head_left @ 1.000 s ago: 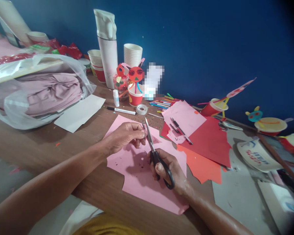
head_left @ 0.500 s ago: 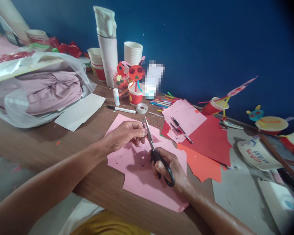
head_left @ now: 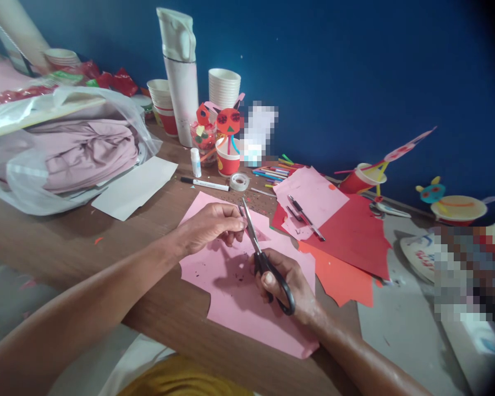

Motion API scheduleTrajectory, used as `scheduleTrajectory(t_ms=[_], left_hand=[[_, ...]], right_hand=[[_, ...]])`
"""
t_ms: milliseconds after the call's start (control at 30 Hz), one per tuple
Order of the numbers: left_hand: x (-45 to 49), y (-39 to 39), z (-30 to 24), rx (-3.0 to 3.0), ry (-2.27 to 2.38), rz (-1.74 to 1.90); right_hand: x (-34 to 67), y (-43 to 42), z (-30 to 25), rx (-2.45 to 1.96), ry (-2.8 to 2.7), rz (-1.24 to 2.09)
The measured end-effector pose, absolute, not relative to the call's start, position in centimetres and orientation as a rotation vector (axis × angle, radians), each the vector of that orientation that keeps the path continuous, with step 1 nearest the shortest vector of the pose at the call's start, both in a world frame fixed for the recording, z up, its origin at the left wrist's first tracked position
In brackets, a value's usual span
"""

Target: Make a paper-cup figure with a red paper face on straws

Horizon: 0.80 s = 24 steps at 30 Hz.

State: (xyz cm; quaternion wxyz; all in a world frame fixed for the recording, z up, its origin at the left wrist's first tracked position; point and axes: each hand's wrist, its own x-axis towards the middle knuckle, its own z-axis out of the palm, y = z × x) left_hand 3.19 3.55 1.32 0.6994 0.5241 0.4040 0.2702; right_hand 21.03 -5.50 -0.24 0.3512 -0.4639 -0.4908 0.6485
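While the person's right hand [head_left: 286, 283] closes around a pair of black-handled metal scissors [head_left: 264, 264], thumb and fingers through the loops, the blades stand only slightly parted, their tips pointing toward 11 o'clock. The left hand [head_left: 208, 226] sits just beside those tips, its fingertips pinched together; whatever they hold is too hidden to make out. Both hands are over a large pink paper sheet [head_left: 239, 308] with uneven cut edges and black specks scattered on it, lying at the edge of a brown wooden table [head_left: 70, 242]. At 2 o'clock from that sheet, a red paper sheet [head_left: 355, 236], an orange-red paper sheet [head_left: 338, 283] with a jagged edge and a pale pink paper sheet [head_left: 313, 198] overlap, with a slim black-and-silver pen [head_left: 305, 217] on top. At 12 o'clock lie a clear tape roll [head_left: 239, 181] and a white black-capped marker [head_left: 204, 184]. At 3 o'clock, a white paper plate [head_left: 416, 256] shows red lettering, partly pixelated and unreadable.
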Motion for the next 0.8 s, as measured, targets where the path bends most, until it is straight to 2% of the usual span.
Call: scheduleTrajectory(t_ms=[800], left_hand=[[3.11, 3.66, 2.05, 1.183, 0.982, 0.566]], right_hand=[[21.45, -5.55, -0.5, -1.202, -1.349, 1.638]])
